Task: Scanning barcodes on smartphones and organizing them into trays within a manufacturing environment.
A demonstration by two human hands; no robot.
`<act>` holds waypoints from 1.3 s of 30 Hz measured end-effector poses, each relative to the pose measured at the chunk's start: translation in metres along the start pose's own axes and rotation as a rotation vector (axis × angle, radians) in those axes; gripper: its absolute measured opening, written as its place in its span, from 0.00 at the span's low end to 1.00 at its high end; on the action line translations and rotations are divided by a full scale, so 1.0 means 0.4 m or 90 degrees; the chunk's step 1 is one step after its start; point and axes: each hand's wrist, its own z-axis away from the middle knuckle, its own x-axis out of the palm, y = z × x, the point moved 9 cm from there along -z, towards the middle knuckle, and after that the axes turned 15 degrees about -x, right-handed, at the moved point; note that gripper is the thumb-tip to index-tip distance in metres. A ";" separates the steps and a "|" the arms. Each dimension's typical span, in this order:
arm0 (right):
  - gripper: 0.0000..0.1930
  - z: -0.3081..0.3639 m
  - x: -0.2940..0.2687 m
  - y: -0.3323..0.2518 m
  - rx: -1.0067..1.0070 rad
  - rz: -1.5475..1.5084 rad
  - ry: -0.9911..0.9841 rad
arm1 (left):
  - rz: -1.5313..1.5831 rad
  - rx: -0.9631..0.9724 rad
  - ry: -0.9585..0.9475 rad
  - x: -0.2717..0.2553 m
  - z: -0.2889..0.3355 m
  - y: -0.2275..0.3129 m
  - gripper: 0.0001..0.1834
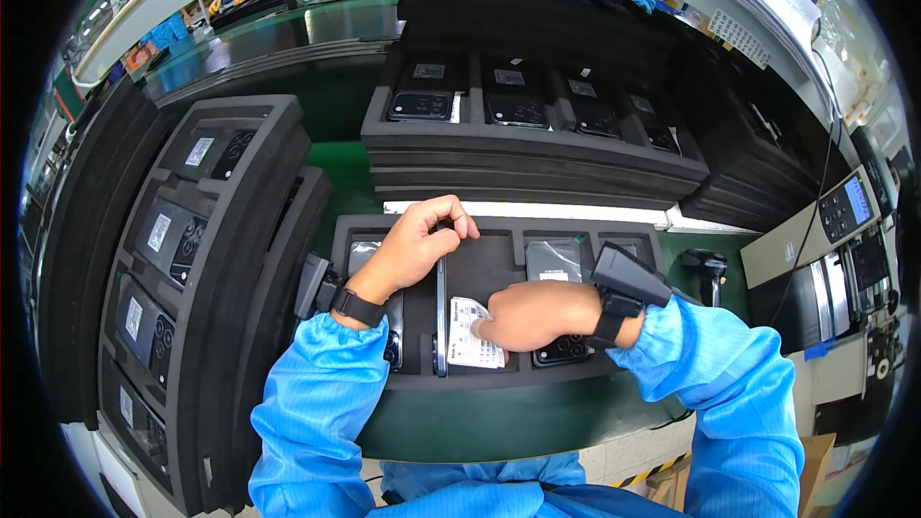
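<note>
In front of me lies a black foam tray (470, 379) with phone-shaped slots. My left hand (414, 245) is closed around the upper end of a smartphone (441, 312), which stands on its long edge, its thin side toward me. Just right of it, my right hand (537, 315) pinches a white printed label sheet (467, 350), its fingertips partly hidden behind the paper and hand. One smartphone (554, 257) lies in the slot under my right forearm. Another, mostly covered by my left hand and wrist, sits in the left slot.
Stacked foam trays (537, 149) holding phones stand behind the tray, and a tilted stack (216, 230) stands on the left. At right are a black handheld scanner (707, 269) and a beige label printer (811, 230). Co-workers in blue sit beyond the shelf.
</note>
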 end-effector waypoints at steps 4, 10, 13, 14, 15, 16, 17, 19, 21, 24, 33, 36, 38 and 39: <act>0.30 0.008 0.002 0.015 0.017 -0.012 -0.001 | -0.003 0.014 -0.006 0.004 -0.006 -0.002 0.06; 0.24 -0.009 0.015 0.014 -0.022 0.114 0.013 | 0.000 -0.005 0.005 -0.003 0.001 -0.011 0.06; 0.19 0.003 -0.009 0.018 -0.058 0.027 0.064 | 0.008 -0.004 0.001 0.003 -0.004 -0.003 0.05; 0.19 0.001 -0.004 0.026 -0.057 0.026 0.062 | 0.010 -0.005 0.001 0.003 -0.003 -0.001 0.05; 0.18 -0.006 -0.003 0.042 -0.041 0.048 0.073 | 0.002 -0.004 0.003 0.001 -0.003 0.000 0.05; 0.17 -0.009 -0.004 0.051 -0.024 0.069 0.085 | -0.005 -0.002 0.004 0.000 -0.001 0.000 0.05; 0.17 -0.008 0.001 0.050 -0.024 0.067 0.084 | -0.005 -0.004 0.003 0.001 0.001 -0.003 0.05; 0.18 0.009 0.000 0.045 0.026 0.038 0.078 | 0.000 -0.006 0.004 0.000 0.002 -0.005 0.05; 0.19 0.014 0.002 0.043 0.031 0.032 0.075 | -0.006 -0.003 0.004 0.000 0.001 -0.005 0.05; 0.23 0.020 0.004 0.035 0.029 0.096 0.113 | -0.033 0.020 0.026 0.002 0.002 -0.003 0.05; 0.37 0.249 -0.092 0.019 -0.032 0.028 0.550 | -0.385 0.076 0.236 0.042 0.018 0.028 0.23; 0.31 0.486 -0.096 0.108 0.087 0.235 0.865 | -0.553 0.104 0.326 0.081 0.038 0.046 0.28; 0.32 0.661 -0.018 0.202 0.303 0.351 1.016 | -0.654 0.096 0.303 0.115 0.023 0.041 0.31; 0.33 0.731 0.041 0.250 0.421 0.396 1.028 | -0.642 0.104 0.300 0.121 0.023 0.048 0.31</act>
